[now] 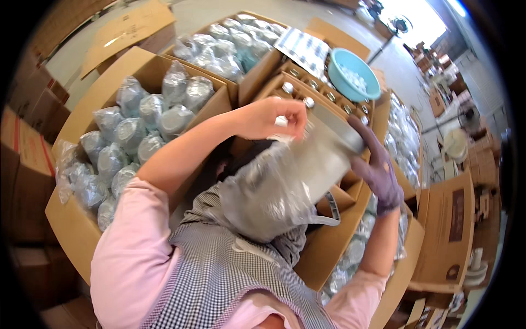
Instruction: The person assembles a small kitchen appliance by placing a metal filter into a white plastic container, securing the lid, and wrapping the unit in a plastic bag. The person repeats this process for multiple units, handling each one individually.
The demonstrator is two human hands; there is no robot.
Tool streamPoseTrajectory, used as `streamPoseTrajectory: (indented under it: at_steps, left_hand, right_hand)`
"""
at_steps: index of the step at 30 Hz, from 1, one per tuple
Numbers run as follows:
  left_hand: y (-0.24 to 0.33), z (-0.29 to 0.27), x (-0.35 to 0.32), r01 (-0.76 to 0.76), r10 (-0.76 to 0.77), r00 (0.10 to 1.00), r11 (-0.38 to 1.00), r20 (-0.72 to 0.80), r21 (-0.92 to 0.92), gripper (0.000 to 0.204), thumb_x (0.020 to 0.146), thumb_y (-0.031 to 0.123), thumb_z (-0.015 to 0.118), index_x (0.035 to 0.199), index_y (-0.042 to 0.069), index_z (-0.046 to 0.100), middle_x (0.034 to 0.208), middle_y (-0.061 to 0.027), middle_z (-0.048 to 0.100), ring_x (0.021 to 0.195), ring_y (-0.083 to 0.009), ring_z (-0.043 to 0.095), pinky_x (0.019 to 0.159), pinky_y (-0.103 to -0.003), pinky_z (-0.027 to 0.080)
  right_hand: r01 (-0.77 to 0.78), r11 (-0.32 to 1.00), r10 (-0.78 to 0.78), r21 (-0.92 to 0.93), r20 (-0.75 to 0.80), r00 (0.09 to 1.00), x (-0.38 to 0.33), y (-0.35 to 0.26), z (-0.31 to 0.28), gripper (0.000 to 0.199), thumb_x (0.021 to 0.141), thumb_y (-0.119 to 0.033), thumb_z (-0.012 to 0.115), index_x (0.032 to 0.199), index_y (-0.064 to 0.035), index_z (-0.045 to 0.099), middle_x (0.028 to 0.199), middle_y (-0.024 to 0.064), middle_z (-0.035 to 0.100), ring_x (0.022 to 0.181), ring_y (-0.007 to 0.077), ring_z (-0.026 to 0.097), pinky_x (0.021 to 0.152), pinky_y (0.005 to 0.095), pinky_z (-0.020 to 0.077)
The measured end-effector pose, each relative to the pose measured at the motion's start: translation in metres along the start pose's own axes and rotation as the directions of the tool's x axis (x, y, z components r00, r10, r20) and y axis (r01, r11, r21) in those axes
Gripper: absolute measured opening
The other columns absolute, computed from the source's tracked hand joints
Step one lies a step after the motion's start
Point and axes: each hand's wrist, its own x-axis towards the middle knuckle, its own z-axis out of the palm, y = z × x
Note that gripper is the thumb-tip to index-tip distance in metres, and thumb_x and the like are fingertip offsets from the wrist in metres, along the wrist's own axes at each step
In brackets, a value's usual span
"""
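My right hand (381, 175), in a greyish-purple glove, grips the upper right end of a large clear jar (323, 156). The jar lies tilted across my lap, slightly blurred. A clear plastic bag (263, 192) covers its lower left part in wrinkles. My bare left hand (276, 118) hovers just above the jar's far side, its fingers curled in; whether anything is pinched there is hidden. Behind both hands, bottles with white caps (308, 102) stand in a divided cardboard box (350, 219).
At left, an open carton (82, 118) holds several bagged jars (131, 134); another carton of bagged jars (241, 41) stands behind. A light-blue basin (353, 74) with small white pieces sits on the bottle box beside a striped cloth (304, 49). More bagged jars (356, 244) lie right.
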Motion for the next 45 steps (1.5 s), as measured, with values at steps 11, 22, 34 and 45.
streamPoseTrajectory:
  at_steps: [11, 22, 34, 45]
  left_hand:
    - [0.017, 0.033, -0.018, 0.129, -0.146, 0.988, 0.966, 0.058, 0.226, 0.009, 0.083, 0.01, 0.071, 0.084, 0.001, 0.069, 0.065, -0.0093, 0.062, 0.055, -0.0113, 0.053, 0.053, -0.028, 0.044]
    - [0.003, 0.01, -0.002, 0.089, 0.029, 0.857, 0.975, -0.515, 0.203, 0.017, 0.093, 0.011, 0.063, 0.081, 0.003, 0.053, 0.061, -0.0018, 0.05, 0.056, -0.0107, 0.052, 0.052, -0.029, 0.041]
    - [-0.09, 0.076, -0.1, 0.356, -0.522, 0.811, 0.798, -0.265, -0.487, 0.033, 0.102, 0.027, 0.051, 0.125, 0.006, 0.059, 0.085, 0.0042, 0.058, 0.069, -0.0038, 0.048, 0.059, -0.021, 0.04]
    - [-0.055, 0.089, -0.094, 0.151, -0.391, 0.793, 0.869, -0.467, -0.47, 0.037, 0.105, 0.03, 0.044, 0.115, 0.001, 0.064, 0.083, 0.0066, 0.061, 0.075, -0.0007, 0.05, 0.064, -0.019, 0.041]
  right_hand:
    - [0.392, 0.784, -0.308, -0.481, 0.247, 0.919, 0.069, -0.003, 0.029, 0.069, 0.09, -0.042, 0.057, 0.144, -0.0048, 0.035, 0.135, 0.0239, 0.051, 0.122, 0.0387, 0.052, 0.103, 0.0394, 0.0419]
    - [0.324, 0.894, -0.304, -0.309, 0.112, 0.946, 0.055, -0.026, 0.046, 0.092, 0.069, -0.041, 0.08, 0.142, 0.0001, 0.04, 0.131, 0.0231, 0.053, 0.125, 0.0366, 0.049, 0.106, 0.039, 0.0387]
    - [0.127, 0.965, -0.077, 0.229, -0.213, 0.974, -0.015, 0.018, 0.036, 0.117, 0.053, -0.045, 0.085, 0.147, -0.0019, 0.031, 0.147, 0.0182, 0.04, 0.138, 0.0298, 0.037, 0.114, 0.0408, 0.0285]
    - [0.07, 0.983, -0.129, -0.173, -0.364, 0.922, -0.103, 0.05, 0.102, 0.07, 0.074, -0.015, 0.081, 0.134, 0.0015, 0.051, 0.136, 0.0174, 0.053, 0.124, 0.0263, 0.055, 0.102, 0.0361, 0.044]
